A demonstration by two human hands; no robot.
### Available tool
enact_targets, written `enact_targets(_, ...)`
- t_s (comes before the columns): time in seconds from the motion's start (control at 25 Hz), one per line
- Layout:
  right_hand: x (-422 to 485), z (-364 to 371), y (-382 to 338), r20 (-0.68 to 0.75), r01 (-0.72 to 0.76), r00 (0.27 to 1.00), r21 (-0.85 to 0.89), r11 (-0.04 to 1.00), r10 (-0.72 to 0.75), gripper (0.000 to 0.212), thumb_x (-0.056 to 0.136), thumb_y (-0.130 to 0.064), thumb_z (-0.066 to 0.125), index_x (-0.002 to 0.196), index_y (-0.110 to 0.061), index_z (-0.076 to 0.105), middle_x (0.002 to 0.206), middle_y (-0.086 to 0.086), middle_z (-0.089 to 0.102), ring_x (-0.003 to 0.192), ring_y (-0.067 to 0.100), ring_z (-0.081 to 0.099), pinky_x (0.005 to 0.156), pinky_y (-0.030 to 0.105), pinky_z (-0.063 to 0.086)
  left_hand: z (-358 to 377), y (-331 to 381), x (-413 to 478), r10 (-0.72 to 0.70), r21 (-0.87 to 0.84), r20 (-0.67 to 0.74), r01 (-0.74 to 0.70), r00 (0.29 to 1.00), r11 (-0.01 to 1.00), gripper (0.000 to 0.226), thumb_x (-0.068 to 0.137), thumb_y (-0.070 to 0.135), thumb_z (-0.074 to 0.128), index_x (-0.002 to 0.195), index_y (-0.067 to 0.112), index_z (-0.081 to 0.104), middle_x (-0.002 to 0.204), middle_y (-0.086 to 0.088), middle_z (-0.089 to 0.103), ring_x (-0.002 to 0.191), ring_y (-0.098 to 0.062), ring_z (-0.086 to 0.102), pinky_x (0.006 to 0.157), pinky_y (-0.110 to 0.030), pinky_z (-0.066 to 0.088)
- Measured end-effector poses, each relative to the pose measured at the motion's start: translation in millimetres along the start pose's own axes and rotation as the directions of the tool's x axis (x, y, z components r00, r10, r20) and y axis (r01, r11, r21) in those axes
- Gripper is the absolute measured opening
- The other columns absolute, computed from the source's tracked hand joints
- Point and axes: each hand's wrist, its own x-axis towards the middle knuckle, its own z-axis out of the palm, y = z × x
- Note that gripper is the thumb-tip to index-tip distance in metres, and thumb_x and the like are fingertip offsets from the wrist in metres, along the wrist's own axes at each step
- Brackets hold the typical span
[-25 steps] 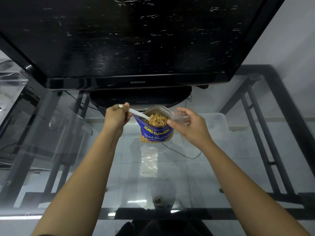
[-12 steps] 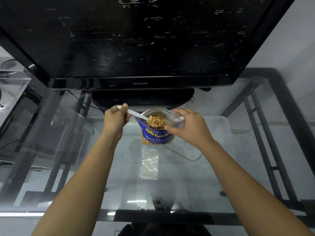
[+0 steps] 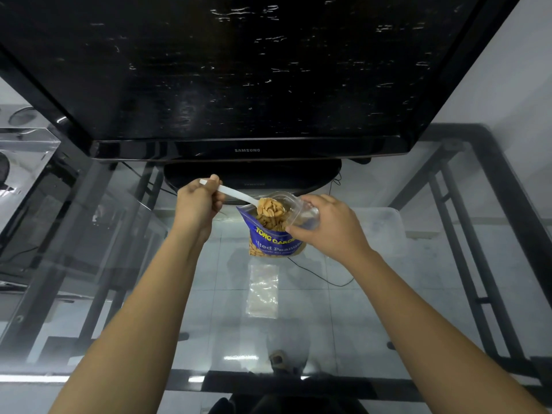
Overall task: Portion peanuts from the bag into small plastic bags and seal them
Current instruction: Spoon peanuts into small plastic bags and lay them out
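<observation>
A blue peanut bag (image 3: 276, 245) stands open on the glass table, full of peanuts. My left hand (image 3: 198, 203) grips the handle of a white plastic spoon (image 3: 236, 194), whose bowl holds a heap of peanuts (image 3: 271, 207) just above the bag's mouth. My right hand (image 3: 327, 227) holds a small clear plastic bag (image 3: 304, 212) open at the peanut bag's right edge, right beside the spoon's bowl. Nearer to me, a small plastic bag with peanuts in it (image 3: 263, 291) lies flat on the glass.
A large black television (image 3: 248, 79) on its stand (image 3: 254, 174) fills the far side of the glass table (image 3: 388, 324). A clear plastic box (image 3: 385, 228) shows to the right of my right hand. A clear case (image 3: 24, 162) stands at the left edge.
The spoon has come up out of the peanut bag loaded with peanuts. My right hand has brought the small clear bag closer to the spoon.
</observation>
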Motion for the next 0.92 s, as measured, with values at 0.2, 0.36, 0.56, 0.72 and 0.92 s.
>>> enact_targets(0.2,0.5,6.1,-12.4,-0.043,0.008,0.999,0.09,0.996,-0.004,0.06,0.07,-0.047,0.073,0.12,-0.02,0.056,0.112,-0.002,0.062,0.099,0.016,0.058,0.081,0.034,0.05,8.7,26.0,-1.5,0.053,0.067,0.034,-0.055,0.998,0.996,0.018,0.092,0.018,0.053,0.076,0.014,0.058,0.057,0.0,0.049,0.051,-0.007,0.045,0.048,-0.016,0.039)
enact_targets(0.36,1.9,15.0,-21.2,-0.112,-0.025,0.992,0.269,0.963,0.057,0.054,0.069,-0.043,0.075,0.116,-0.022,0.059,0.108,-0.004,0.063,0.094,0.01,0.058,0.078,0.031,0.051,27.8,46.7,-7.7,0.18,0.333,0.12,-0.211,0.976,0.919,0.018,0.09,0.026,0.056,0.076,0.016,0.064,0.059,0.0,0.056,0.056,-0.009,0.052,0.056,-0.02,0.043)
enact_targets(0.56,2.9,20.6,-32.5,-0.216,-0.02,0.969,0.43,0.902,0.124,0.057,0.066,-0.044,0.078,0.116,-0.023,0.06,0.105,-0.005,0.065,0.091,0.008,0.061,0.082,0.031,0.053,50.6,84.3,-37.5,0.361,0.533,0.447,-0.568,0.818,0.627,0.019,0.089,0.028,0.057,0.079,0.014,0.066,0.062,-0.002,0.064,0.059,-0.009,0.059,0.064,-0.026,0.049)
enact_targets(0.72,1.3,17.1,-35.2,-0.286,0.022,0.945,0.539,0.842,0.158,0.058,0.068,-0.042,0.078,0.118,-0.02,0.059,0.106,-0.004,0.068,0.089,0.005,0.063,0.08,0.025,0.055,44.1,110.2,-68.5,0.521,0.444,0.653,-0.835,0.55,0.325,0.018,0.089,0.032,0.058,0.082,0.017,0.067,0.064,-0.004,0.066,0.061,-0.015,0.062,0.062,-0.028,0.048)
enact_targets(0.92,-3.6,7.9,-29.1,-0.282,0.004,0.939,0.579,0.815,0.196,0.053,0.069,-0.038,0.078,0.115,-0.018,0.061,0.096,-0.009,0.067,0.087,0.004,0.064,0.076,0.016,0.053,10.4,100.7,-34.6,0.598,0.195,0.189,-0.626,0.779,0.755,0.018,0.09,0.022,0.057,0.072,0.022,0.06,0.054,0.01,0.06,0.051,-0.003,0.055,0.052,-0.018,0.043)
